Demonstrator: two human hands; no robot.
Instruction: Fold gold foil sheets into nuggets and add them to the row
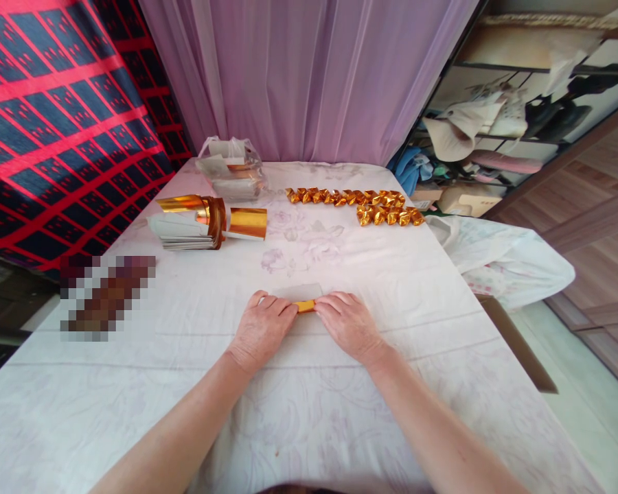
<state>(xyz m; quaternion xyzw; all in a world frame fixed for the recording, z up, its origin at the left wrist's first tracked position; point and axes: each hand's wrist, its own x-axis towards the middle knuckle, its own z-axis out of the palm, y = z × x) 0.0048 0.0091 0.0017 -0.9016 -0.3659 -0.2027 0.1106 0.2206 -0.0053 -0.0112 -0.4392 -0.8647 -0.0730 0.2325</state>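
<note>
Near the middle of the table, a sheet of gold foil paper [305, 306] lies with its near edge folded or rolled over, showing a gold strip. Its pale back [306, 291] extends away from me. My left hand [265, 322] presses on the left end of the strip, fingers closed together over it. At the right end, my right hand [346, 321] grips the strip with its fingertips. Both palms face down, and the thumbs are mostly hidden. Beyond the hands, rows of folded gold paper pieces [347, 197] lie at the back right.
A stack of gold-and-white paper sheets [188, 233] sits at the back left, with a loose gold sheet [248, 223] beside it. Behind stands a clear plastic bag [231, 171] of paper. A pixelated patch covers something at left. Shelves [509, 134] and a white bag [515, 261] are at right.
</note>
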